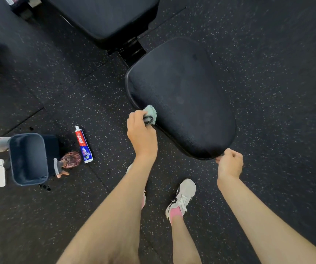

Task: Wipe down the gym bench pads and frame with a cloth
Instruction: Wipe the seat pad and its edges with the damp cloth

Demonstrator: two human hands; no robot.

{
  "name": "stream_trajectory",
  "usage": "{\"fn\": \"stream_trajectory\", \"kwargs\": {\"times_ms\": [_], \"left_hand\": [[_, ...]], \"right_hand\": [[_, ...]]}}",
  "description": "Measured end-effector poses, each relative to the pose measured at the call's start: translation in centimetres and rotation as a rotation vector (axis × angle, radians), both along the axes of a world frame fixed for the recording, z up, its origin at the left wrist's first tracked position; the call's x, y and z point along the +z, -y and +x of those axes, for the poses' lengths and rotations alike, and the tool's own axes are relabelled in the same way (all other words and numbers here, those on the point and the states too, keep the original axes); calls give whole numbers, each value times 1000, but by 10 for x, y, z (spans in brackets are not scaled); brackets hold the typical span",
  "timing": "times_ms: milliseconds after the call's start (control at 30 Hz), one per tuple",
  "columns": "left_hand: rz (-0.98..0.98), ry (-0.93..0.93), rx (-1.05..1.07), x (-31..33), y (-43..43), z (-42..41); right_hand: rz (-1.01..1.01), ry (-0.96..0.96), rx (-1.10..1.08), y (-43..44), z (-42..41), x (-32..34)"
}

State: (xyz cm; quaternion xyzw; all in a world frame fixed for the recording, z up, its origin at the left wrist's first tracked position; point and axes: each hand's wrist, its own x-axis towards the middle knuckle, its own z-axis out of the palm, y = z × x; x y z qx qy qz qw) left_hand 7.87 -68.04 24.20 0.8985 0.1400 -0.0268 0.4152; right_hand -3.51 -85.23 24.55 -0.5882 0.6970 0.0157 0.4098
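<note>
right hand point(229, 162) curled round the near rim of the seat pad point(182, 88), steadying it. left hand point(142, 134) pinches a bunched teal cloth point(151, 113) against the pad's left edge. beyond the pad: frame point(132, 51), back pad point(105, 16), likely still to do. risk: the small wad slips off the rounded edge, skipping the seam.

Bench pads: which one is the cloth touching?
The nearer, rounded seat pad: the left hand holds the cloth at its left edge and the right hand grips its near end. The back pad beyond is untouched.
</note>
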Motion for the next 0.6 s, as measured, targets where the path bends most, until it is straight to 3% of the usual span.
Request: {"fn": "stream_trajectory", "kwargs": {"times_ms": [233, 433, 500, 600], "left_hand": [[-62, -4, -167, -9, 27, -59], [-146, 1, -679, -2, -10, -66], [-103, 44, -556, 4, -22, -45], [17, 51, -187, 8, -31, 13]], "right_hand": [[7, 17, 14, -1, 0, 6], [32, 32, 22, -3, 0, 6], [39, 39, 22, -3, -1, 6], [42, 41, 27, -4, -1, 7]]}}
